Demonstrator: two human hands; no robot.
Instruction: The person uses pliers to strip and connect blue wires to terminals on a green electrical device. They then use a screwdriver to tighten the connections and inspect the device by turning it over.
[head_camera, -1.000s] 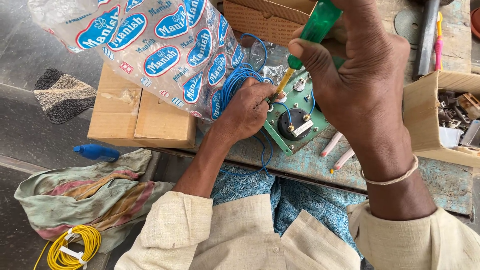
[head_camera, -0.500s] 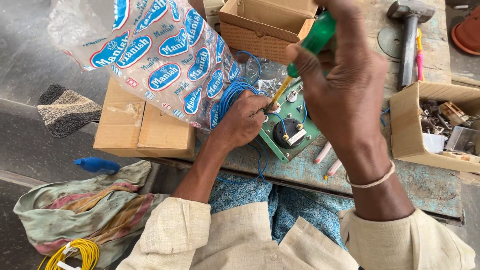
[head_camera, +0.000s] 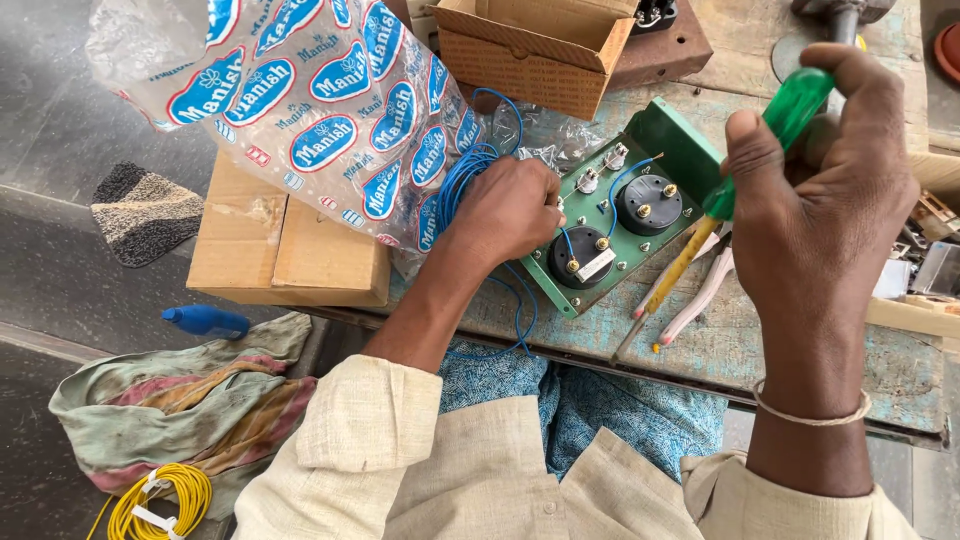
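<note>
A green metal panel (head_camera: 668, 152) with two round black gauge backs lies tilted on the worn bench. Blue wires (head_camera: 462, 180) run between its terminals. My left hand (head_camera: 508, 212) rests on the panel's left end, fingers curled by the terminals and the blue wire coil. My right hand (head_camera: 835, 190) is raised above the panel's right side, gripping a screwdriver (head_camera: 745, 170) with a green handle and yellow shaft. Its tip points down toward the bench beside the panel, clear of the screws.
A printed plastic bag (head_camera: 300, 110) lies over a closed cardboard box (head_camera: 270, 255) at left. An open cardboard box (head_camera: 540, 45) stands behind the panel. Pliers with pale handles (head_camera: 700, 290) lie under the screwdriver. On the floor: yellow wire coil (head_camera: 160, 500), cloth (head_camera: 170, 405), blue cap (head_camera: 205, 320).
My right hand has lifted the screwdriver off the panel and moved it to the right. The left hand stays on the panel. The view has shifted slightly.
</note>
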